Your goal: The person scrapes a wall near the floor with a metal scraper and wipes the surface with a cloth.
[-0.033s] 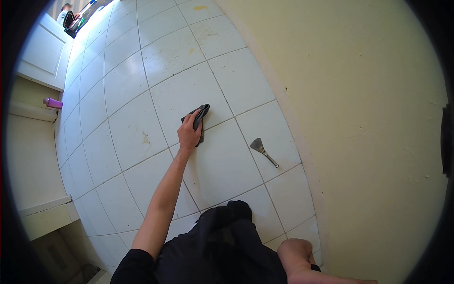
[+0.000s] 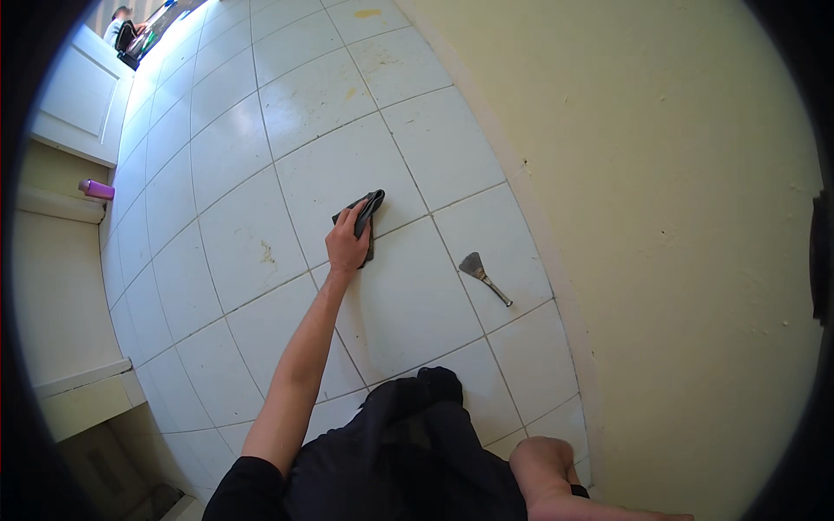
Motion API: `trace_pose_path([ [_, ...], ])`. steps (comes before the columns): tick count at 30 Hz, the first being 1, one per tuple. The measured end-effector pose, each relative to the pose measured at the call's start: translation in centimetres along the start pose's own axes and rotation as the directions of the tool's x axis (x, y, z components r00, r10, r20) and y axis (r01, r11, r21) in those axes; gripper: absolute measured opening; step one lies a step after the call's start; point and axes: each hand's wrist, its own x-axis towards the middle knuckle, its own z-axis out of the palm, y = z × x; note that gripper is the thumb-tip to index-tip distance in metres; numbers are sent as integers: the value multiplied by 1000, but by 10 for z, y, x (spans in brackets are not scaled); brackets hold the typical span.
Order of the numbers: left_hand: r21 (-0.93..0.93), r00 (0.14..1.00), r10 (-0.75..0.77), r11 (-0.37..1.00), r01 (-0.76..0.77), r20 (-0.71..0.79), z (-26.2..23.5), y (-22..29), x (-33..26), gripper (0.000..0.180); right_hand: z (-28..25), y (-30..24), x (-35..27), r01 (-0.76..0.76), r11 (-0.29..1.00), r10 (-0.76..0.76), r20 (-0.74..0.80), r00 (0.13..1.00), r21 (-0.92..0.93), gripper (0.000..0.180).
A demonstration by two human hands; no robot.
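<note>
My left hand (image 2: pixel 347 245) presses a folded dark grey cloth (image 2: pixel 372 211) against the white tiled floor (image 2: pixel 408 304). Its fingers are closed around the cloth, and part of the cloth lies flat under the palm. To the right of this hand, a scraper (image 2: pixel 485 280) with a fan-shaped dark blade and a slim metal handle lies on the tiles, touched by neither hand. At the lower right, bare skin of a bent limb shows; I cannot tell whether it is an arm or a leg. My right hand is not visible.
A pale yellow wall (image 2: pixel 678 260) runs along the right. Brownish smudges (image 2: pixel 267 252) mark some tiles. A purple bottle (image 2: pixel 97 188) lies by the left edge, below a white door (image 2: pixel 82 95). Far off at the upper left, a person (image 2: pixel 117 26) sits. My dark clothing fills the bottom.
</note>
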Motion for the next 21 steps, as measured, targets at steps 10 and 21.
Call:
trace_pose_path([
  [10,-6,1000,3,1000,-3,0,0,0,0,44,5,-22,-8,-80,991,90,-94,991,108,25],
  [21,0,1000,-3,1000,3,4,2,-2,0,41,0,1,-5,36,999,-38,-77,996,-26,27],
])
